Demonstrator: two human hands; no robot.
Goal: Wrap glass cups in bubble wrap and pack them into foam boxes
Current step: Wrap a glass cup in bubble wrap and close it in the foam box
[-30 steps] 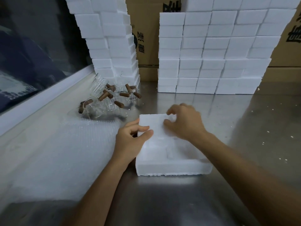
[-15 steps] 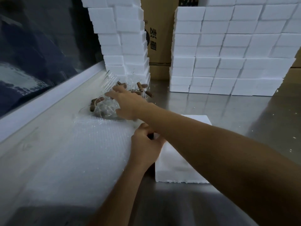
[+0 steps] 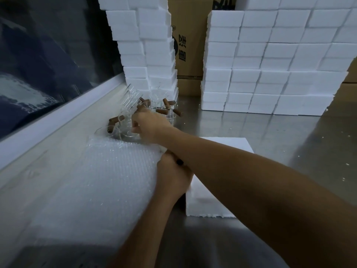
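Observation:
Several clear glass cups [image 3: 125, 130] with brown handles lie jumbled at the back left of the steel table. My right hand [image 3: 148, 125] reaches across to them, its fingers curled round one cup at the front of the pile. A sheet of bubble wrap [image 3: 108, 171] lies flat in front of the cups. To its right sits a white foam box [image 3: 228, 145], partly hidden under my right forearm. My left hand [image 3: 172, 176] grips the box's left edge, beside the edge of the wrap; its fingertips are hidden.
Tall stacks of white foam boxes stand at the back left [image 3: 150, 45] and back right [image 3: 270, 74], with a cardboard carton [image 3: 188, 45] between them. A white ledge [image 3: 58, 117] and a dark window run along the left. Foam crumbs dot the steel table [image 3: 299, 144].
My right hand left the foam box, swung left across my left arm and closed on a cup in the pile. My left hand stayed at the box's left edge.

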